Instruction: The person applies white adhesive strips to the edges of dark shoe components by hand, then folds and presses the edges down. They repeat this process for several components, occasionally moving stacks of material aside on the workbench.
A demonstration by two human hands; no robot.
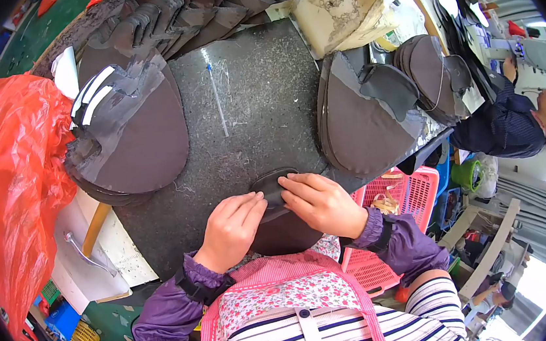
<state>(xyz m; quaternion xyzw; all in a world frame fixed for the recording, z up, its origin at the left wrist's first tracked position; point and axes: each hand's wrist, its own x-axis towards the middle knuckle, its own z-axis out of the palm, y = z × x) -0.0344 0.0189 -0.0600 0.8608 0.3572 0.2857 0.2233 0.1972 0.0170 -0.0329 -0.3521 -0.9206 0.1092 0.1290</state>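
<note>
At the near edge of the dark worktable (251,113), a dark brown shoe upper piece (285,233) hangs partly over the side, with a black curved part (268,185) at its top. My left hand (234,229) pinches that part from the left, fingers bent and close together. From the right, my right hand (322,204) presses its fingertips on the same part. Fingers cover much of the black part. On the left side lies a stack of similar brown pieces (145,143) with grey margins and white strips. Another stack (364,125) lies to the right.
Many overlapping pieces (166,16) line the back, beside a stained whitish bucket (337,16). A pen (216,97) lies mid-table. A red plastic bag (18,182) bulges at left; a pink basket (416,193) stands below the right edge. Another person (502,122) works at far right.
</note>
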